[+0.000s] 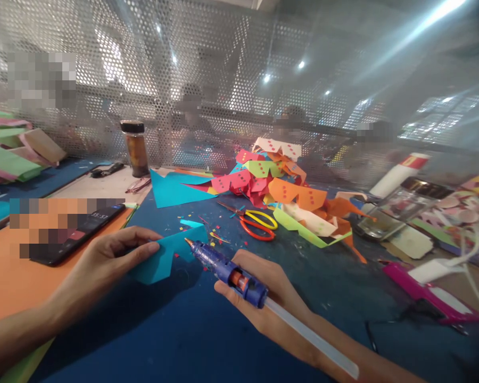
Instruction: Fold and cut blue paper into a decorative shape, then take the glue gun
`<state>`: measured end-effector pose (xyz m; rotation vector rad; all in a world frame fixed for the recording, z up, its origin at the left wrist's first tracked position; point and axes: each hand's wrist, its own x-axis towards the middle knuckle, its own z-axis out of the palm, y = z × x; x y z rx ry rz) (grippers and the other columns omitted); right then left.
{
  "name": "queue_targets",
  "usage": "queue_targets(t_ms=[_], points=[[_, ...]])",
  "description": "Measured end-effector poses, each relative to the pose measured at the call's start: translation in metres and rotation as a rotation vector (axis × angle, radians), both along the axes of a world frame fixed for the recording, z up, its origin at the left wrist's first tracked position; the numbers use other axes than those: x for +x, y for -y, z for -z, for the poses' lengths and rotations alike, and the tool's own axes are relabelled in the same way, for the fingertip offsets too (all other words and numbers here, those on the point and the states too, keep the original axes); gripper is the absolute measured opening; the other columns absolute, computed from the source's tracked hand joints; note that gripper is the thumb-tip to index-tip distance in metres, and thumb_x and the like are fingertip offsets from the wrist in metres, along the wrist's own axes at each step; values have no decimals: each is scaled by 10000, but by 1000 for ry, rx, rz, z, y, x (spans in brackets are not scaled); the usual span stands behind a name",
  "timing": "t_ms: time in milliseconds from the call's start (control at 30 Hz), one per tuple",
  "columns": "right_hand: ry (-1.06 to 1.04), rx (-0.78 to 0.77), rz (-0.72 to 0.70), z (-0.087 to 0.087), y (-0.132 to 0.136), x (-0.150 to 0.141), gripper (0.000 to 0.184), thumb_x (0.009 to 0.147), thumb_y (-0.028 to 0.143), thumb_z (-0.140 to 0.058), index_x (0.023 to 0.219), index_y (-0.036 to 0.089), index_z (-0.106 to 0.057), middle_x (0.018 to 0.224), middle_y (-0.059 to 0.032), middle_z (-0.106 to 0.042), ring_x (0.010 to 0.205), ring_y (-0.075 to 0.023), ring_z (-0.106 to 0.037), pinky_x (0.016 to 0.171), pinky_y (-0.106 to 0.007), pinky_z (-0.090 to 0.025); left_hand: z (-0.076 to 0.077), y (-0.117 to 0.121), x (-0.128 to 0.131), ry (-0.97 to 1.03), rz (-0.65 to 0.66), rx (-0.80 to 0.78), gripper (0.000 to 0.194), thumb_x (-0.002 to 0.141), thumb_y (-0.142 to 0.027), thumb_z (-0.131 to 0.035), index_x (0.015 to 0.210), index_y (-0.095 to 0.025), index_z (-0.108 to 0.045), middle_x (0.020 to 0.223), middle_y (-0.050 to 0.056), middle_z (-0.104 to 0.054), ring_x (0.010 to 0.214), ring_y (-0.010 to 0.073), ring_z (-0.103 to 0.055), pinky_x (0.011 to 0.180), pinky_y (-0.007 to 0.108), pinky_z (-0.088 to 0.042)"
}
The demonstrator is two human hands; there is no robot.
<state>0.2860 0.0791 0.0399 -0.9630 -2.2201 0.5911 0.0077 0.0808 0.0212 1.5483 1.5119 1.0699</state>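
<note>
Pinched between the thumb and fingers of my left hand [131, 250] is a blue paper cutout [163, 258] with a notched edge, held a little above the table. My right hand [263, 287] is wrapped round a dark blue glue gun [227, 268], and a long translucent glue stick [311, 335] sticks out of its back. The copper-coloured nozzle points left, at or very near the cutout's right part; whether they touch I cannot tell. Red-and-yellow-handled scissors [259, 223] lie beyond the gun, among small coloured paper scraps [215, 234].
Behind the scissors is a heap of coloured paper masks [255, 175] with dots. A phone [80, 234] rests on orange paper [16, 287] at left. At right are a glass jar [399, 213] and a magenta tool [427, 292]. A lidded bottle [134, 151] stands by the perforated metal screen [223, 69].
</note>
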Motion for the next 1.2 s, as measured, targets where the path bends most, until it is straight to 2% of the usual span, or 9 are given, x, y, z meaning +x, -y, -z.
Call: queue_targets(t_ms=[333,600,900,1200], points=[[6,44,-10,4,-2,1,266,910,340,-621,720,213,-484,704,25,-550,566,-98,-447,537,-245,-375,0,1,-1,-24,7,3,344,786,-577,-681,944,-280,-751,838,-6,-735,733,176,-643,609,224,-504],[-14,21,-13,4,-2,0,262,910,349,-637,731,205,-511,704,30,-537,568,-93,-433,535,-228,-361,2,0,-2,-43,10,0,337,798,-574,-678,959,-286,-746,846,-16,-729,746,166,-636,622,210,-492],[8,4,-27,11,-3,4,288,924,393,-619,739,200,-512,714,26,-524,600,-97,-447,547,-230,-355,1,1,-2,-73,7,25,369,783,-592,-671,949,-274,-759,895,9,-752,767,201,-661,637,246,-521],[16,38,-65,13,-7,5,244,914,318,-635,750,204,-495,725,26,-533,616,-101,-454,569,-233,-363,3,1,-3,-76,1,3,353,791,-598,-671,954,-296,-750,878,-17,-740,774,177,-650,654,220,-501]])
